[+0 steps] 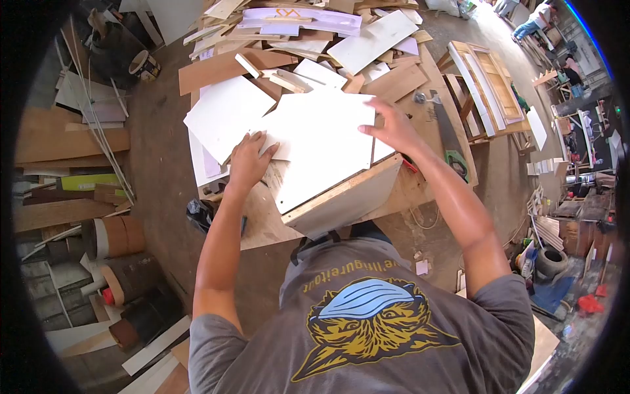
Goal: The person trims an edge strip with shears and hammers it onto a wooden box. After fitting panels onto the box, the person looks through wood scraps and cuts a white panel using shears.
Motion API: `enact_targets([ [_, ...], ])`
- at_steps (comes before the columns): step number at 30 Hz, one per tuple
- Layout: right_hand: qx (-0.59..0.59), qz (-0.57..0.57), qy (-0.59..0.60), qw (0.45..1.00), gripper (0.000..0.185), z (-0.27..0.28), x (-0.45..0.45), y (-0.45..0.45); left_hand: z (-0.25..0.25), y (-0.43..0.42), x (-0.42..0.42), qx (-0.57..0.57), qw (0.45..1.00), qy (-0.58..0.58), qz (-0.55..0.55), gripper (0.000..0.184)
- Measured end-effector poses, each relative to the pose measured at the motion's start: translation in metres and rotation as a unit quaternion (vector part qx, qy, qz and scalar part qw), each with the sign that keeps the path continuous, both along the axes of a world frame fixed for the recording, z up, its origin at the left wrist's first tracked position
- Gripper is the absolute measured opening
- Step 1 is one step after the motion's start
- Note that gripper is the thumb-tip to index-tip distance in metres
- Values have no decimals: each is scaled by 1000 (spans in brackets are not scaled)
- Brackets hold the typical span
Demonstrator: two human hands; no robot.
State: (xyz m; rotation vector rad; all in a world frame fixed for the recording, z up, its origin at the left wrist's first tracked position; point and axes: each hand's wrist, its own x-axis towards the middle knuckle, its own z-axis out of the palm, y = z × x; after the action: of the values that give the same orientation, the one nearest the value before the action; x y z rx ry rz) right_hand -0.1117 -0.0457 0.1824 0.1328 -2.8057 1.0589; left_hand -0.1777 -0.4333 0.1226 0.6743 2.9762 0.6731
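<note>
A white panel (321, 141) lies on top of a box-like wooden frame (344, 190) with a pale front side, close to my body. Small dark holes or screw heads show near the panel's near-left corner. My left hand (251, 161) rests at the panel's left edge, fingers spread and lying flat. At the right edge, my right hand (392, 129) has its thumb over the white surface and grips the panel's side; some of its fingertips are hidden. A second white board (230, 115) lies just beyond my left hand.
Wood offcuts (302, 29) are heaped on the far part of the workbench (420, 190). A handsaw with a green handle (456, 164) lies to the right. Rolls of sheet material (118, 236) lie on the left floor. Another person (535, 23) is at the far right.
</note>
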Motion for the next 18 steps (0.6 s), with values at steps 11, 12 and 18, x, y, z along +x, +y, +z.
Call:
enact_targets([
  [11, -144, -83, -256, 952, 62, -11, -27, 2, 37, 15, 88, 175, 975, 5, 139, 42],
  [12, -101, -87, -238, 962, 62, -5, -24, -1, 27, 12, 92, 238, 955, -58, 166, 37],
  [18, -27, -89, -176, 980, 54, -22, -20, 0, -13, 22, 88, 305, 923, -121, 200, 69],
])
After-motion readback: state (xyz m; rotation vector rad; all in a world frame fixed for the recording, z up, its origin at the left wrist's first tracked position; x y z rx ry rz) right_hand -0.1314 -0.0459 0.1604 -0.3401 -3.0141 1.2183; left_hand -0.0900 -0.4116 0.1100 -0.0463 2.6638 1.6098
